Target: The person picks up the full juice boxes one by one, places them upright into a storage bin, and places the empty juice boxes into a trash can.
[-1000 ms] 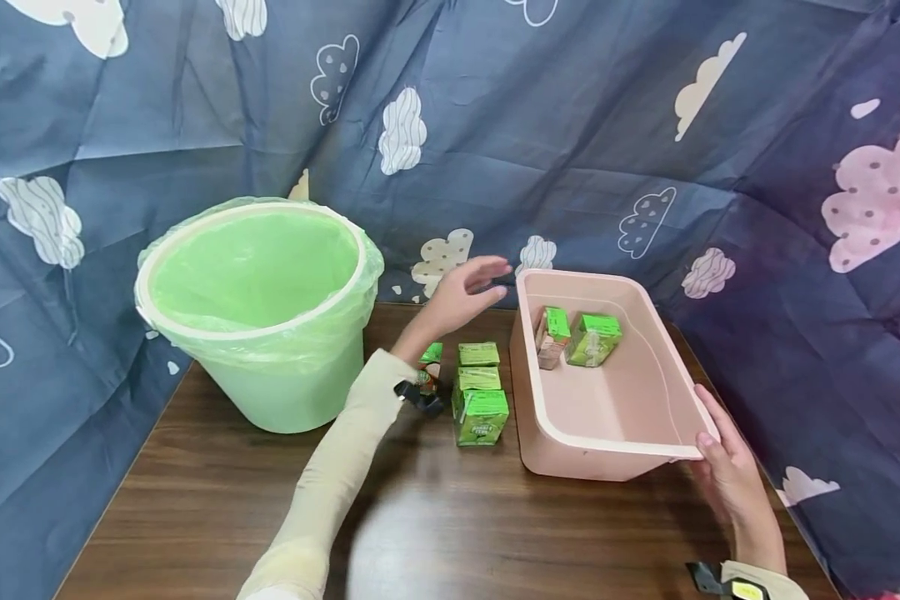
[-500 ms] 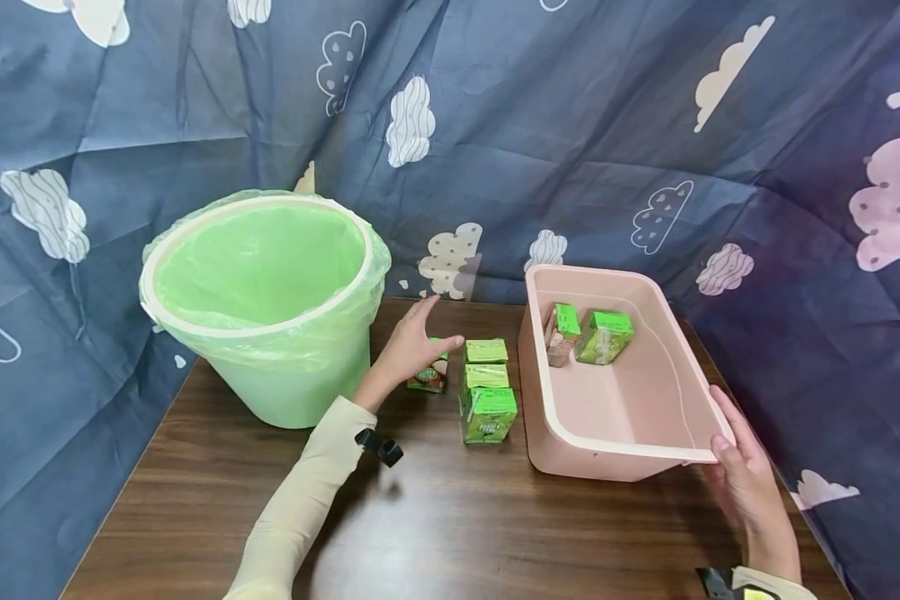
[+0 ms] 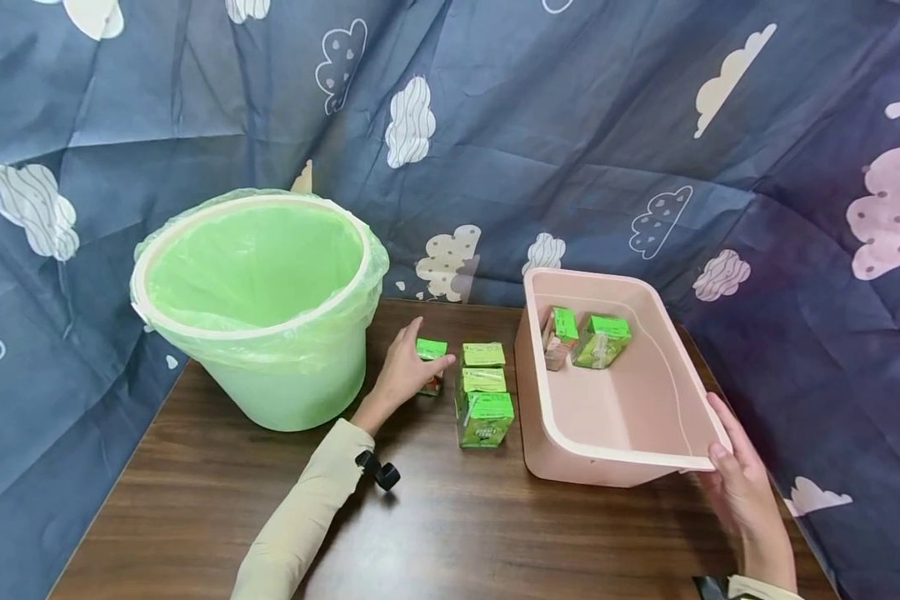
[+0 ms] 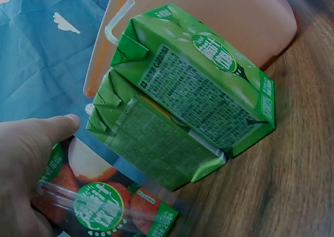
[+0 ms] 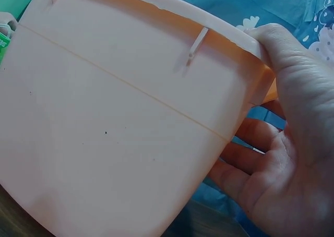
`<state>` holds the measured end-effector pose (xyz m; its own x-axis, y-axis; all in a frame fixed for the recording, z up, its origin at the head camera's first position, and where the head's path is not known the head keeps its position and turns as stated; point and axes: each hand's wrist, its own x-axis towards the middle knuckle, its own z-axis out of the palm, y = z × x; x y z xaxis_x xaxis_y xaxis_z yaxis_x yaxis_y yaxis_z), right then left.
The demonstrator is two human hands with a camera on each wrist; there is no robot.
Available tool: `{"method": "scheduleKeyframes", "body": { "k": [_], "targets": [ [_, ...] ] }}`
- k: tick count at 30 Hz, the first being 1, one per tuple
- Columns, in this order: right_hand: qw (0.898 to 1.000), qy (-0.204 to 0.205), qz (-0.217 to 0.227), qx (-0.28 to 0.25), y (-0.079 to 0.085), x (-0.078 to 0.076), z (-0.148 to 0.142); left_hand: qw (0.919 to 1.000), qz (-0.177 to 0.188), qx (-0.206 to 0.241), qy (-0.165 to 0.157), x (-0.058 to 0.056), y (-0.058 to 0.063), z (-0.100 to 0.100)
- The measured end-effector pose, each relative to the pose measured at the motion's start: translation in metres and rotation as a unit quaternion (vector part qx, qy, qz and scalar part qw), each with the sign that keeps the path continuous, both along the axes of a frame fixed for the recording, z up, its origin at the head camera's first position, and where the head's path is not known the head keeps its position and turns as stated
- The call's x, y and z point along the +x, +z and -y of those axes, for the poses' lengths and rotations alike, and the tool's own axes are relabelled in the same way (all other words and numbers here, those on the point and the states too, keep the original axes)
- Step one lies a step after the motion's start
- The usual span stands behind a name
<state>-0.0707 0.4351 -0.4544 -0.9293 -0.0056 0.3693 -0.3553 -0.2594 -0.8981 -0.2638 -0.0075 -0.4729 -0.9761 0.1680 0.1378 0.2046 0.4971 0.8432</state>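
Pink plastic forms the tub [image 3: 622, 417], which stands on the dark wood-grained table [image 3: 495, 533] with its open top facing up. At the tub's near right corner, the right hand [image 3: 746, 487] grips the rim: its thumb lies over the edge and its fingers reach underneath, against the outer wall. Inside the tub, toward its far left part, sit two cartons: a pinkish-sided carton [image 3: 557, 357] with a green top, close by the left wall, and just to the right of it a green carton [image 3: 602, 343].

Just left of the tub, three green juice cartons [image 3: 486, 421] stand upright in a line that runs alongside its wall; a bent clear straw [image 4: 119, 23] sticks up from one of them. Farther left of the tub, past that line, is the red-printed juice carton [image 4: 104, 208], marked with green at its ends. The left hand [image 3: 399, 375] is at this carton, thumb and fingers spread wide about it; whether they touch it I cannot tell.

Farthest left of the tub stands a pale green bucket [image 3: 307, 392], lined with a thin see-through green bag [image 3: 255, 258] folded over its white rim. Behind the tub hangs dark blue cloth [image 3: 532, 100] printed with clouds.
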Motion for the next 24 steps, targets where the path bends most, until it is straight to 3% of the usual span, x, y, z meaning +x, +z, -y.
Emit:
{"method": "scheduleKeyframes", "body": {
  "k": [10,17,24],
  "targets": [
    [1.0,0.0,0.007,-0.013,-0.002,0.0,0.0,0.9998,-0.02,-0.006,-0.007,0.002,-0.008,0.003],
    [1.0,-0.002,0.014,-0.018,-0.001,0.0,0.002,0.9995,-0.024,0.009,0.016,0.005,-0.013,0.002],
    [1.0,0.014,0.003,-0.013,0.0,-0.001,0.0,0.9995,-0.027,-0.001,0.014,0.003,-0.013,0.001]
  ]
}}
